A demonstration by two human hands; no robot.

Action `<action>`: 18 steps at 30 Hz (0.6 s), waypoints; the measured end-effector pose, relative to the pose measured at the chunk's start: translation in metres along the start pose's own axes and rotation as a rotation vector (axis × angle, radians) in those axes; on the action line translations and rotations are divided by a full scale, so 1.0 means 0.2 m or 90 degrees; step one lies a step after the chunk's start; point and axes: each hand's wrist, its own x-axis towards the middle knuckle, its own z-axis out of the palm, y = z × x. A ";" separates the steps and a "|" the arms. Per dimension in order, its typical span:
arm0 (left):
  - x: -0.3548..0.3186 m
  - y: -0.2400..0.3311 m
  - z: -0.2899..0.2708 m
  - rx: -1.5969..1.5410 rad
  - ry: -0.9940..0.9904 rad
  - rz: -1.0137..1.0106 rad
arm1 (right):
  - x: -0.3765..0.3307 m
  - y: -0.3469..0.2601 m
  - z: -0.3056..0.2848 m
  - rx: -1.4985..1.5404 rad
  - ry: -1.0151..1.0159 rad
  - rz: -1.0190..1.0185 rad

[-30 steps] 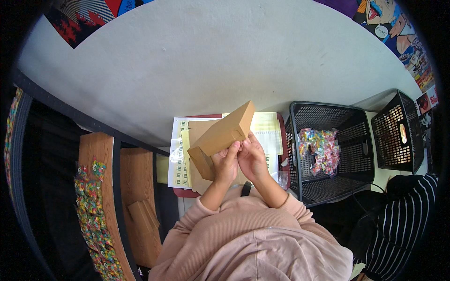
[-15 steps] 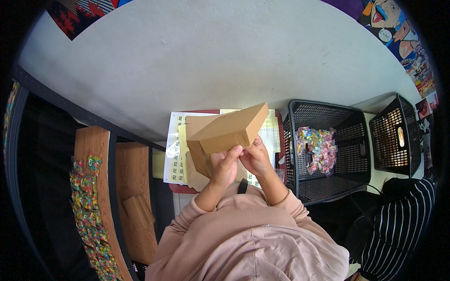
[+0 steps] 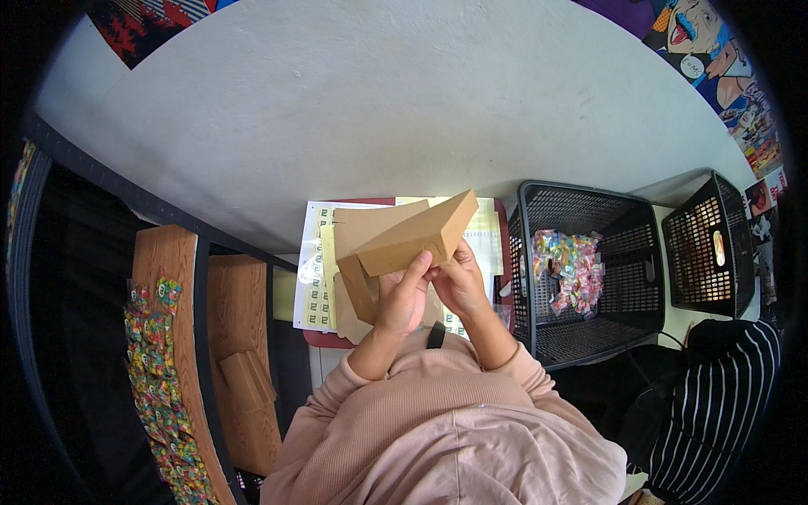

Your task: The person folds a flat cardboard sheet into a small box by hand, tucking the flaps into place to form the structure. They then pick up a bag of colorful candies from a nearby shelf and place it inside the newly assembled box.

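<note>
A brown cardboard box (image 3: 417,240), partly folded, is tilted above the table in front of me, its right end raised. My left hand (image 3: 404,299) presses its thumb against the box's near side, its fingers underneath and mostly hidden. Close beside it, my right hand (image 3: 459,282) grips the near right corner of the same box. Loose cardboard flaps (image 3: 358,286) hang open on the left, partly behind my left hand. Under the box lie white and yellow label sheets (image 3: 313,278) on a dark red surface (image 3: 330,339).
Right of the table, a black plastic basket (image 3: 623,324) holds small wrapped sweets (image 3: 570,265); a second basket (image 3: 707,252) stands beyond it. On the left are wooden shelves (image 3: 164,252) with colourful packets (image 3: 160,370) and folded cardboard (image 3: 247,380). Striped cloth (image 3: 724,404) lies at right.
The box's right end has dipped slightly and shifted left, and its near side has tipped, showing more of the flap. My left thumb has slid a little up the box.
</note>
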 end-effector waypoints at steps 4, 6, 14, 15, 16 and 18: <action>0.00 -0.02 -0.03 -0.007 -0.010 -0.013 | 0.01 0.00 -0.01 -0.021 0.055 -0.003; 0.01 -0.04 -0.04 -0.010 0.001 -0.011 | 0.01 0.01 -0.02 -0.044 0.094 -0.005; 0.03 -0.05 -0.04 -0.020 0.034 0.004 | -0.05 -0.01 0.10 -0.194 0.139 -0.098; 0.03 -0.05 -0.04 -0.012 0.029 0.017 | -0.05 -0.02 0.12 -0.223 0.147 -0.120; 0.03 -0.06 -0.05 0.007 0.026 0.016 | -0.05 -0.01 0.11 -0.244 0.150 -0.126; 0.03 -0.08 -0.06 0.047 0.019 0.013 | -0.05 0.00 0.08 -0.284 0.156 -0.138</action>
